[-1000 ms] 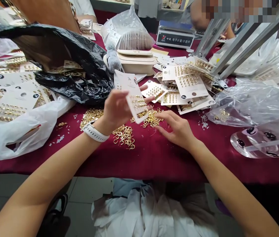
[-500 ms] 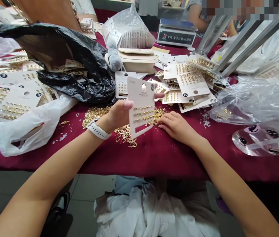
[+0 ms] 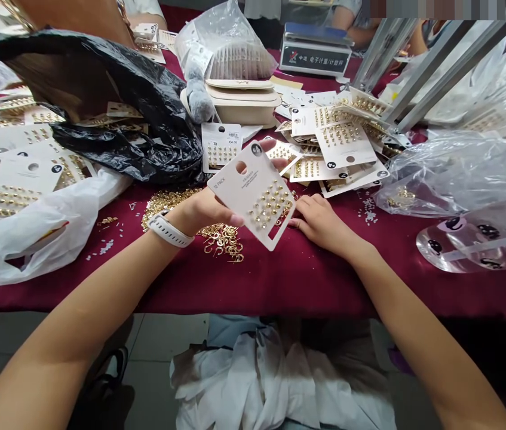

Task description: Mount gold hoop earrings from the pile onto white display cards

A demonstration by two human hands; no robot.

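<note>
My left hand (image 3: pixel 208 210) grips a white earring card (image 3: pixel 237 190), with the thumb along its lower left edge and fingertips showing behind its top right. Rows of gold studs sit on the card, which is tilted and has a hang hole and a slot. Close to the card's right edge, my right hand (image 3: pixel 319 222) rests low over the cloth with curled fingers. Its fingertips are partly hidden, so whatever they pinch does not show. Loose gold hoop earrings (image 3: pixel 226 243) lie in a pile under and left of the card.
Filled earring cards (image 3: pixel 346 143) are heaped at back right, and more cards (image 3: pixel 20 179) lie left. A black plastic bag (image 3: pixel 163 119), white bag (image 3: pixel 55 239), cream purse (image 3: pixel 244 107), counting scale (image 3: pixel 315 51) and clear bags (image 3: pixel 450 179) surround the work area. Metal bars (image 3: pixel 436 71) slant at right.
My left hand has turned the earring card from nearly upright to a tilt, its face now more toward me. My right hand stays by the pile. The view has shifted slightly.
</note>
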